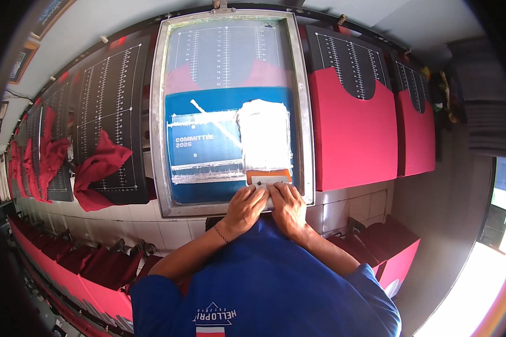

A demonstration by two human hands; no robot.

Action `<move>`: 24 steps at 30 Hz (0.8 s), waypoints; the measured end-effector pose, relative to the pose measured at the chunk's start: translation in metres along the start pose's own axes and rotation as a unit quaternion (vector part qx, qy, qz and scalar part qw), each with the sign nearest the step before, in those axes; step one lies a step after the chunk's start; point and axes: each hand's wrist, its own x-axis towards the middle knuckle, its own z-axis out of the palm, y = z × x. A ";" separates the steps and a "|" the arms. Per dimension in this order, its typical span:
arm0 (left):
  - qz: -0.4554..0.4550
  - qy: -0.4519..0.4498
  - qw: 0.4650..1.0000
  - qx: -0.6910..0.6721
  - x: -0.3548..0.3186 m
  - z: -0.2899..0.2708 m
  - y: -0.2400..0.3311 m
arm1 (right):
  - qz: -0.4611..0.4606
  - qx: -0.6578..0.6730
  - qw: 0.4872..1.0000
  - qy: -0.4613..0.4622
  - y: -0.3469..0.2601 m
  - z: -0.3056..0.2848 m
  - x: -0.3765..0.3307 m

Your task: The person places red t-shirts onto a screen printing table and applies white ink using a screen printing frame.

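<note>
Both hands are on a small squeegee (pixel 271 175) with an orange blade and a pale handle. My left hand (pixel 244 209) grips the handle's left part and my right hand (pixel 289 209) its right part, thumbs close together. The squeegee rests near the lower right of a screen-printing frame (pixel 304 112) with metal edges. Across the frame's blue stencil (pixel 202 194), a thick patch of white ink (pixel 264 135) lies just beyond the squeegee. White streaks and pale lettering show to its left. Through the clear upper mesh, part of a red fabric piece is visible on the board below.
Dark boards with white ruled markings stand on both sides. Red fabric pieces lie smooth on the right boards (pixel 354 135) and crumpled on a left board (pixel 104 165). Behind me is another row of boards with red cloth (pixel 104 281). A grey wall (pixel 433 224) closes the right.
</note>
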 end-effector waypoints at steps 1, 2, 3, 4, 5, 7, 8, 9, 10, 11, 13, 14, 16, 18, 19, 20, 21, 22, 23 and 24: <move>0.001 0.001 1.000 0.006 0.004 0.001 -0.004 | -0.002 -0.003 1.000 0.000 0.002 0.001 0.005; 0.004 0.004 1.000 0.015 0.011 0.001 -0.011 | -0.008 -0.008 1.000 0.012 0.006 0.004 0.015; 0.006 0.005 1.000 0.018 0.022 -0.001 -0.019 | -0.011 -0.006 1.000 0.005 0.010 0.001 0.030; 0.004 0.000 1.000 0.018 0.036 -0.004 -0.031 | -0.019 -0.013 1.000 0.021 0.015 0.002 0.048; 0.001 -0.003 1.000 0.020 0.051 -0.006 -0.044 | -0.028 -0.019 0.999 0.038 0.019 0.004 0.068; 0.008 0.023 1.000 0.012 0.083 -0.011 -0.064 | -0.030 -0.011 0.998 0.050 0.032 0.009 0.101; 0.001 0.022 1.000 0.002 0.096 -0.015 -0.072 | -0.027 -0.026 0.998 0.047 0.034 0.008 0.117; -0.002 0.022 1.000 -0.006 0.109 -0.019 -0.079 | -0.025 -0.042 0.998 0.047 0.036 0.005 0.132; 0.024 0.049 0.998 -0.015 0.117 -0.019 -0.084 | -0.032 -0.037 0.997 0.051 0.038 0.001 0.142; 0.014 0.030 0.999 -0.008 0.124 -0.023 -0.084 | -0.035 -0.033 0.997 0.053 0.043 -0.001 0.147; 0.006 0.006 1.000 0.001 0.132 -0.031 -0.086 | -0.043 -0.066 0.996 0.041 0.043 -0.008 0.157; 0.014 0.009 1.000 0.003 0.137 -0.034 -0.088 | -0.056 -0.069 0.996 0.032 0.045 -0.011 0.164; 0.032 0.018 0.999 0.004 0.133 -0.036 -0.080 | -0.058 -0.068 0.996 0.005 0.044 -0.020 0.160; 0.033 0.025 0.999 0.008 0.123 -0.041 -0.069 | -0.060 -0.045 0.997 0.024 0.033 -0.026 0.144; 0.049 0.054 0.997 -0.007 0.114 -0.041 -0.061 | -0.059 -0.034 0.997 0.033 0.028 -0.028 0.131; 0.035 0.046 0.998 0.001 0.100 -0.039 -0.050 | -0.056 -0.026 0.997 0.041 0.023 -0.027 0.115; 0.022 0.039 0.999 0.011 0.085 -0.037 -0.038 | -0.064 -0.014 0.997 0.043 0.017 -0.028 0.097; 0.030 0.032 0.999 0.016 0.070 -0.035 -0.026 | -0.067 0.004 0.997 0.045 0.017 -0.022 0.076; 0.039 0.025 0.999 0.020 0.056 -0.032 -0.013 | -0.082 0.024 0.993 0.080 0.018 -0.014 0.056; 0.027 0.012 0.999 0.024 0.039 -0.028 -0.004 | -0.062 0.024 0.995 0.073 0.013 -0.007 0.035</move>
